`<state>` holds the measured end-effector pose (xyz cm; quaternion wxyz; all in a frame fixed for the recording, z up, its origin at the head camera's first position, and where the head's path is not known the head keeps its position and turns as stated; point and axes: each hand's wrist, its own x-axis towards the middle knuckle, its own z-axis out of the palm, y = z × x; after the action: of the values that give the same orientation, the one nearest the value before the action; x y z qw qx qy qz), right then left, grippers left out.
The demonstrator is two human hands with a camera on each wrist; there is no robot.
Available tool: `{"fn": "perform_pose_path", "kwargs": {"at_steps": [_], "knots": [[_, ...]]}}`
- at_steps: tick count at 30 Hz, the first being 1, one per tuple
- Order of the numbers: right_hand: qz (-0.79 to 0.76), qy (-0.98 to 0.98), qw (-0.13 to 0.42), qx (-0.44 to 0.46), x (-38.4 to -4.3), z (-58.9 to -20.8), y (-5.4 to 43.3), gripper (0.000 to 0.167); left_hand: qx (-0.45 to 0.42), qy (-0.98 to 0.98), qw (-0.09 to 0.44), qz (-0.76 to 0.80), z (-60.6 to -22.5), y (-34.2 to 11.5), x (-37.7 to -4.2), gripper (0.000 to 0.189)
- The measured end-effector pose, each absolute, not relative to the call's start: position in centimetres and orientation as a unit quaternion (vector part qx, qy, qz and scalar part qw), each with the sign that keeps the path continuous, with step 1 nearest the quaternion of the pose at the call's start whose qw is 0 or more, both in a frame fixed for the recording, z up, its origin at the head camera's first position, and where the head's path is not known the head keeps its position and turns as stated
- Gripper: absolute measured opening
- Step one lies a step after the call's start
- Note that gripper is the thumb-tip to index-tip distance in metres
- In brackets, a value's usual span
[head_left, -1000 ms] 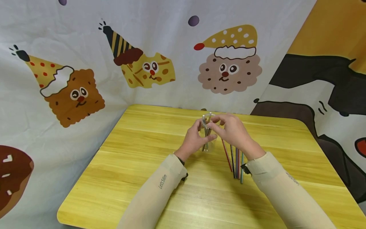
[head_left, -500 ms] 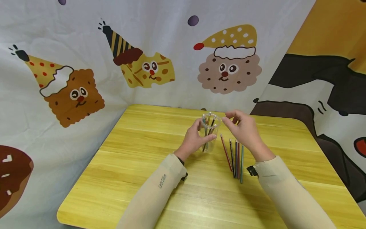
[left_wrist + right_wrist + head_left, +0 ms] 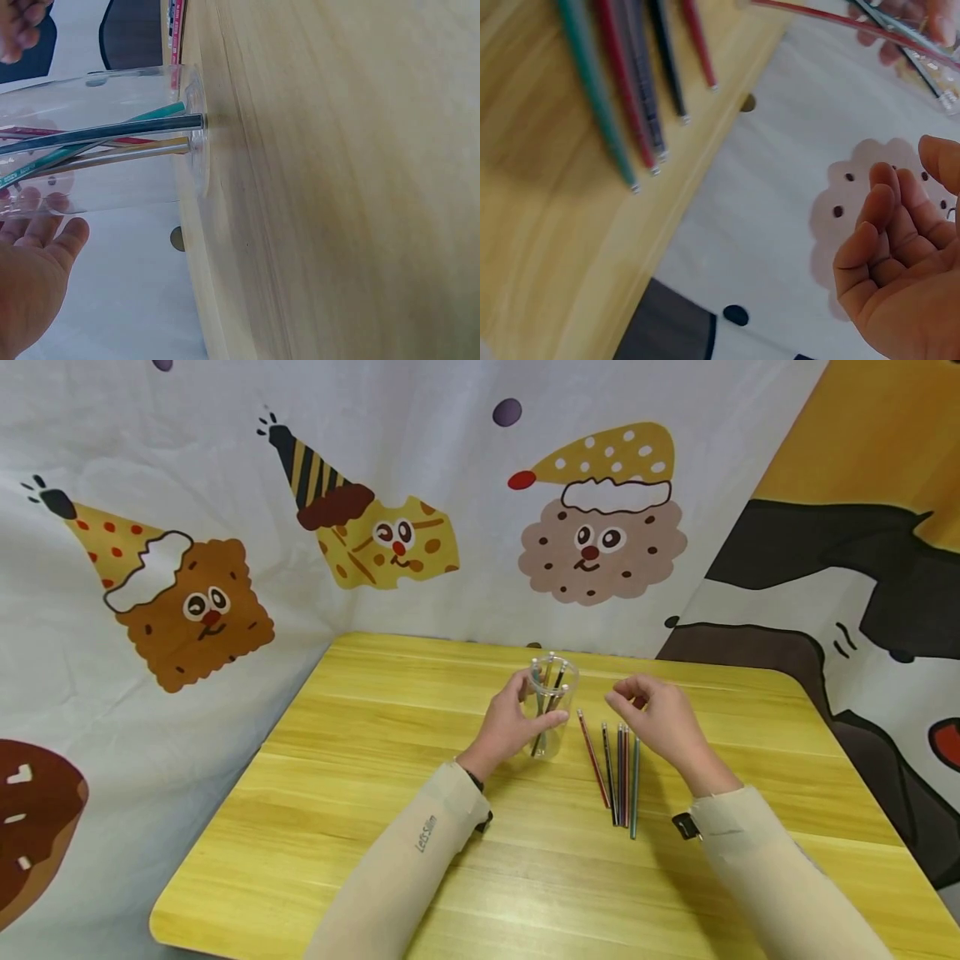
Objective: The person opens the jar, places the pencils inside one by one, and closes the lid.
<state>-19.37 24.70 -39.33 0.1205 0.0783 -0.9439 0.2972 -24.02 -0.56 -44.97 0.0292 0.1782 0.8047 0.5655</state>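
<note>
A clear plastic cup (image 3: 572, 690) stands upright on the wooden table, with several pencils (image 3: 97, 137) leaning inside it. My left hand (image 3: 507, 724) grips the cup from its left side, thumb across the near wall and fingers behind. To the right of the cup, my right hand (image 3: 662, 720) hovers above the table, fingers loosely bent and holding nothing. Under and left of that hand, several pencils (image 3: 625, 785) lie in a loose row on the tabletop. In the right wrist view, the right palm (image 3: 919, 300) shows with nothing in it.
The yellow wooden table (image 3: 337, 810) meets a printed cloth backdrop (image 3: 480, 602) at its far edge. A black wrist strap (image 3: 686, 825) shows at the right sleeve.
My right hand has left the cup's rim, moving right and then down toward the loose pencils. My left hand and the cup have stayed in place.
</note>
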Motion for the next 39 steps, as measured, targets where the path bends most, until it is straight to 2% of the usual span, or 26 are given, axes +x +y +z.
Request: {"fn": "perform_pose_path", "kwargs": {"at_steps": [8,14,39], "knots": [[0.271,-0.959,0.053,0.061,-19.4,-40.8,26.5,0.038,0.175,0.808,0.026,0.562,-45.1,-0.5,-24.1,0.084],[0.263,-0.963,0.023,0.055,-19.3,-41.5,27.0,0.039,0.177,0.808,0.024,0.561,-45.2,-0.4,-24.0,0.084],[0.216,-0.975,-0.028,0.034,-19.9,-43.7,28.4,0.046,0.183,0.805,0.021,0.564,-45.1,-0.5,-24.0,0.079]]}}
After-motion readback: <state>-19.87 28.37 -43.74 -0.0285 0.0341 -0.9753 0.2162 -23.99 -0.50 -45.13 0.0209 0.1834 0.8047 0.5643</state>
